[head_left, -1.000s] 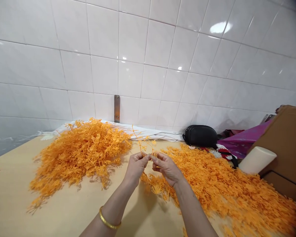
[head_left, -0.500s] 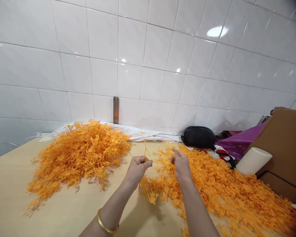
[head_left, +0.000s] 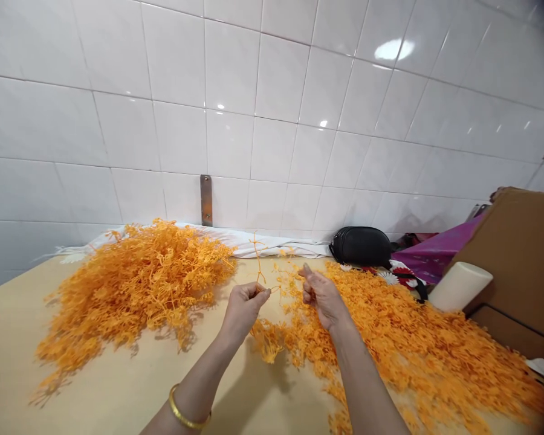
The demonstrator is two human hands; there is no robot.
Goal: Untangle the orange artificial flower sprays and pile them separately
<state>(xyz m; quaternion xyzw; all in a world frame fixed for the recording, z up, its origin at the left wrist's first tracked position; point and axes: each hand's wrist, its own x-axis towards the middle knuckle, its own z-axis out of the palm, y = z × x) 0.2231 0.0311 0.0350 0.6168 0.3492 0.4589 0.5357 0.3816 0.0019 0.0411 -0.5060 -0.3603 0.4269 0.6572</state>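
Bright, Even Light with Glare on the Tiles

Pale, cool light fills the scene, apparently from overhead. The glossy tiled wall (head_left: pixel 229 72) throws back a burnt-out oval of glare at upper right, plus smaller sparkles and short streaks. A soft-edged shadow spreads over the tabletop (head_left: pixel 90 399) between the left hand (head_left: pixel 243 311) and the right forearm (head_left: pixel 367 380). Wide-angle distortion slants the grout lines; darkness eats the right-hand corners. Fingertips on the right hand (head_left: pixel 323 296) look slightly smeared, and the orange heap (head_left: pixel 390 344) softens toward lower right.
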